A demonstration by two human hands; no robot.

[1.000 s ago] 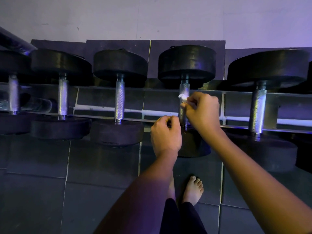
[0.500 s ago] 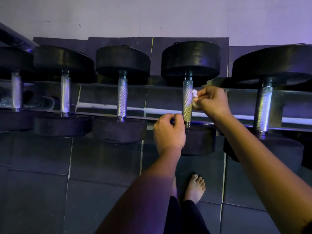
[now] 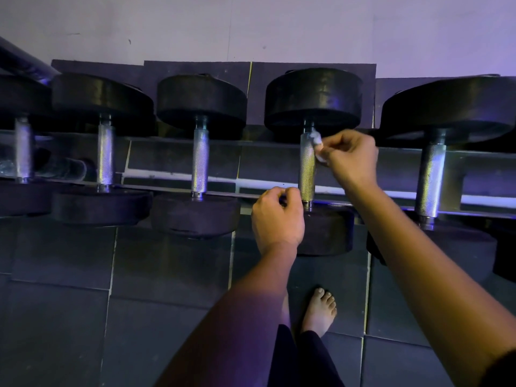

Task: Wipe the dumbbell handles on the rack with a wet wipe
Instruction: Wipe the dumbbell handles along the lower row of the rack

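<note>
My right hand [image 3: 351, 157] pinches the wet wipe [image 3: 318, 148] against the handle [image 3: 307, 169]; left hand [image 3: 277, 216] curled below, grip unclear. The small wad might snag and slip free.

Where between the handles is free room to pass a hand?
Free: the gap between the second handle and third handle. Crowded: the fourth handle, with the right hand and wipe on its right, left hand at its lower left.

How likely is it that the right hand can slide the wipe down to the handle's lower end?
Probably yes. The right hand pinches the wet wipe at the upper end of the handle; the knurled length below is bare. The left hand, curled close beside the lower end, may crowd it.
</note>
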